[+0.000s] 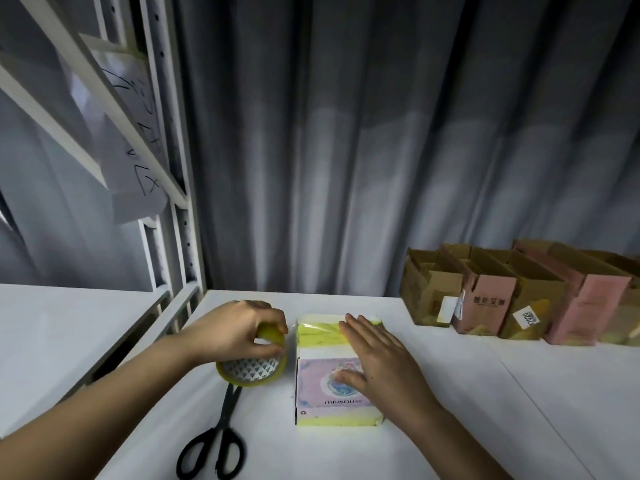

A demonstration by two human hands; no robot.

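Left hand [235, 327] pinches tape roll [251, 370], just left of box [322, 386]; right hand [381, 365] flat, fingers straight, pressing box top. Box long axis runs near-far.

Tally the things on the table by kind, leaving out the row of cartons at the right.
Tape roll: 1
Scissors: 1
Package: 1
Total: 3
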